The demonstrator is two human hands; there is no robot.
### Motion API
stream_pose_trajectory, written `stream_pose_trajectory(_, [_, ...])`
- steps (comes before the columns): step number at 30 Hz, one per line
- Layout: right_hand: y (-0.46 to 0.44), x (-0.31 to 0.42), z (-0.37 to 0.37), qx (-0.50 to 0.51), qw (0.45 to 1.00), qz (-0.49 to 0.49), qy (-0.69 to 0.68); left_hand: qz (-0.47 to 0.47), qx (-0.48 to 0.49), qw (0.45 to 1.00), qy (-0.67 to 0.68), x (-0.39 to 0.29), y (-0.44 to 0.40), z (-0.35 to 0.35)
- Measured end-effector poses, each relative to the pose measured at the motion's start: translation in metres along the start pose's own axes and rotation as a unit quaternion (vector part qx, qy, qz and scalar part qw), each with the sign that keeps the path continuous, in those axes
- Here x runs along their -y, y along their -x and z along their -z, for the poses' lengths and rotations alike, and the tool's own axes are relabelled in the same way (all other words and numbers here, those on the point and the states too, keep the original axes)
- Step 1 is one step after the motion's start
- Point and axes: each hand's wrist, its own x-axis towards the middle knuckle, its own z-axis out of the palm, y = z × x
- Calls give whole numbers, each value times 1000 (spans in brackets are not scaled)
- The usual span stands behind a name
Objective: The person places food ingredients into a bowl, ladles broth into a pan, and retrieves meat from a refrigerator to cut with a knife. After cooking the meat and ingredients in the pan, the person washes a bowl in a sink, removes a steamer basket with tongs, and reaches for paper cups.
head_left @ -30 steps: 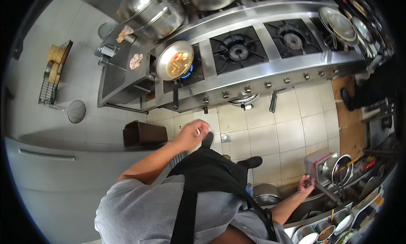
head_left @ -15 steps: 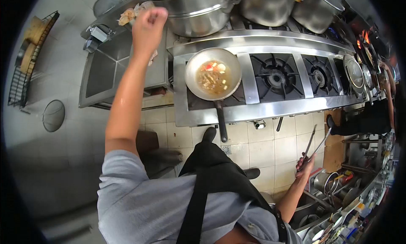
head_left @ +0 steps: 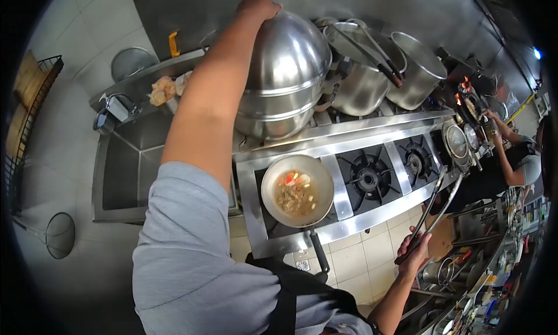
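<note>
My left hand (head_left: 260,7) reaches far forward to the top of a domed steel lid (head_left: 290,53), its fingers closed at the top, where the knob itself is hidden. That lid sits on a stacked steel steamer pot (head_left: 273,119). In my right hand (head_left: 414,249) is a pair of metal tongs (head_left: 437,210), held with the two arms apart and their tips pointing forward. Between my arms, a frying pan (head_left: 267,190) stands on the near left burner, its black handle toward me. Brown broth (head_left: 295,200) with meat and red and pale pieces lies in it.
Two tall stock pots (head_left: 360,88) stand behind the burners, tongs resting across one. A steel sink (head_left: 131,166) is at left. At right, a co-worker (head_left: 511,160) handles a wok near flames (head_left: 462,91). Strainers (head_left: 455,138) hang at the stove's right end.
My left hand has moved forward and right, from above the sink edge to the lid's top. My view has tilted up. The tongs stay in my right hand, now raised nearer the stove.
</note>
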Motion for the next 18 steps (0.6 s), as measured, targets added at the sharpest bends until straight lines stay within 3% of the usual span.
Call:
stream_pose_trajectory(4, [-2, 19, -33, 25, 977, 150, 149, 12, 18, 999, -50, -10, -26, -9])
stream_pose_trajectory(6, [-13, 35, -45, 64, 963, 173, 195, 4, 38, 998, -41, 0, -37, -13])
stream_pose_trajectory(9, [-34, 59, -61, 88, 938, 195, 272, -20, -34, 998, -47, 15, -37, -12])
stream_pose_trajectory(11, [-55, 77, -71, 97, 926, 197, 308, -8, 13, 999, 28, 49, -90, -17])
stream_pose_trajectory(13, [-73, 105, -93, 106, 873, 280, 384, -24, 23, 998, 57, 90, -123, 3])
stream_pose_trajectory(14, [-69, 123, -121, 81, 841, 315, 433, 74, 1, 961, 266, 44, -3, 83])
stream_pose_trajectory(15, [-76, 139, -138, 83, 771, 378, 505, 64, 0, 983, 171, 72, -27, 86])
stream_pose_trajectory(16, [-84, 150, -157, 66, 700, 462, 541, 46, -14, 963, 266, 110, -54, 81])
stream_pose_trajectory(17, [-86, 165, -184, 82, 667, 474, 569, 73, 11, 961, 267, 154, -82, 82])
stream_pose_trajectory(18, [-79, 179, -218, 91, 659, 449, 596, 105, -47, 948, 295, 153, -53, 96])
